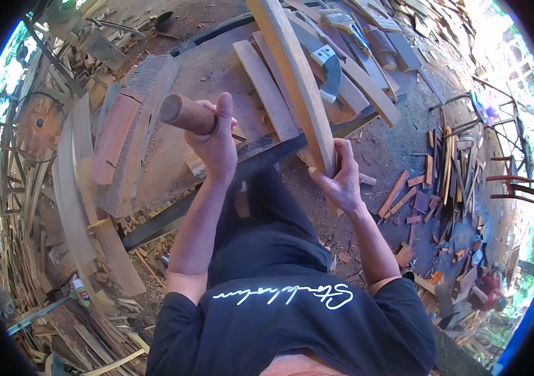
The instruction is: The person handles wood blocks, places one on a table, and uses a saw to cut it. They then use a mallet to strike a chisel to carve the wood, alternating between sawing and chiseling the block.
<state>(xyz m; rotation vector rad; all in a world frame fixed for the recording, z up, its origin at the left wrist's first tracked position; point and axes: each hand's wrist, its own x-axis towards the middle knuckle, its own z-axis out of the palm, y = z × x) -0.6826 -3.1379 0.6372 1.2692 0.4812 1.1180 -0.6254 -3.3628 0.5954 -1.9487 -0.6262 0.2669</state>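
Note:
My left hand (213,141) is wrapped round a brown wooden cylinder (185,114), its round end pointing to the left. In my right hand (340,175) is the near end of a long, slightly curved wooden piece (298,81), which runs up past the frame's top edge. Beneath both hands lies a low wooden work surface (201,81). Flat curved boards (267,88) rest on it beside the long piece. A saw with a pale and dark handle (329,72) lies just right of the long piece.
A thick block (116,135) and long curved planks (72,188) lie on the left. At upper right are a brush (345,24) and a dark cylinder (381,45). Wood offcuts (398,194) litter the ground at right, near a chair (514,180). A person (487,289) is at far right.

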